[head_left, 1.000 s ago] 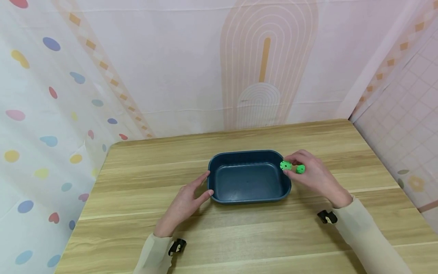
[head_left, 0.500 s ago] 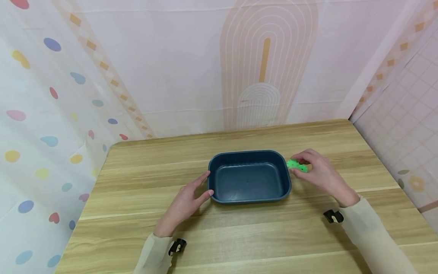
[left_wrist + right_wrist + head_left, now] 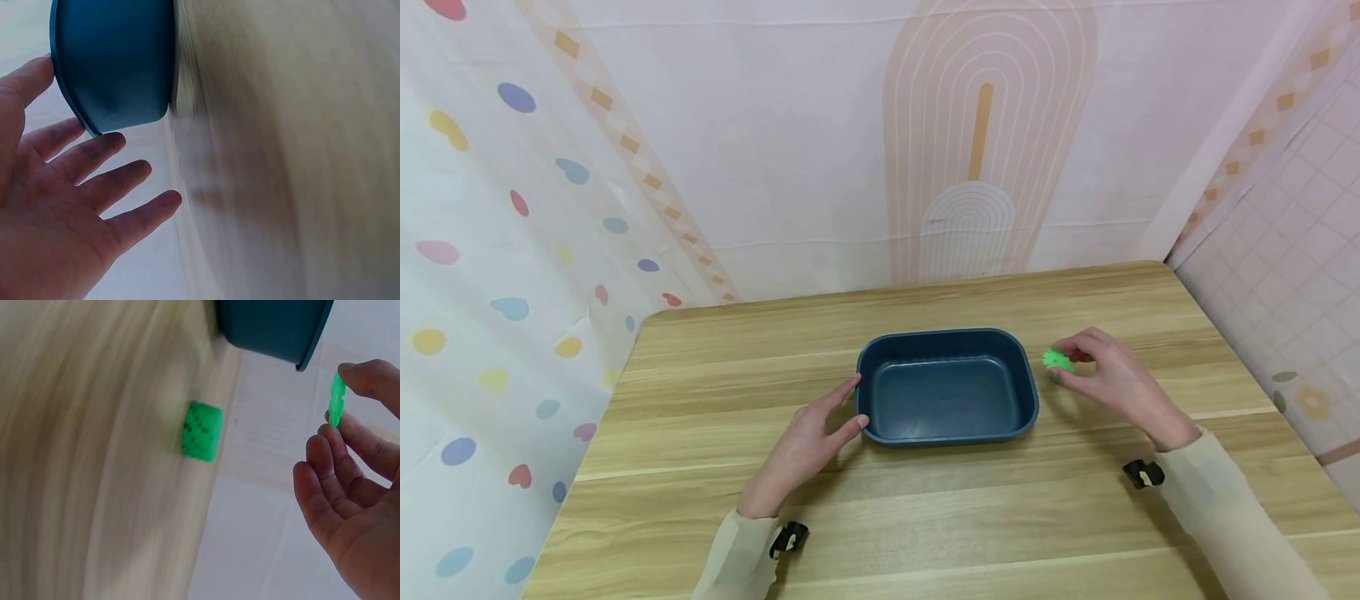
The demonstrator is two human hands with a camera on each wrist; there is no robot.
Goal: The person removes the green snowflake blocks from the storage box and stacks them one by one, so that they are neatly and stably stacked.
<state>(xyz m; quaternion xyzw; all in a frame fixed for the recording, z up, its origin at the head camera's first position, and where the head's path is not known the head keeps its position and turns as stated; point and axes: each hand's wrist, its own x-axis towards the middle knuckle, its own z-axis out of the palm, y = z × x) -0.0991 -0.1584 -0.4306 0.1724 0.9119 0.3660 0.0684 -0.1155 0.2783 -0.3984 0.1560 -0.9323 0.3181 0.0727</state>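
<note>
A dark blue rectangular tub [image 3: 943, 400] stands on the table, nothing visible inside it. My left hand [image 3: 801, 450] is at its left end, thumb and fingertip touching the rim. In the left wrist view the fingers of that hand [image 3: 75, 206] are spread and fairly straight. Beyond the tub's right end, my right hand [image 3: 1108, 375] pinches a thin green notched disc [image 3: 1057, 360] between thumb and finger. The right wrist view shows this disc [image 3: 337, 400] edge-on. Below it, a green block with dark spots [image 3: 201, 431] rests on the table; the head view hides most of it.
The wood-grain table [image 3: 940, 517] reaches back to a patterned cloth wall [image 3: 805, 167]. Another patterned cloth hangs at the left, and a grid-patterned one [image 3: 1307, 208] at the right. Black clips [image 3: 1144, 473] sit at both sleeve cuffs.
My right hand has moved right, carrying the disc from the tub's rim to over the green block, which the disc and hand now cover in the head view. The left hand stays put.
</note>
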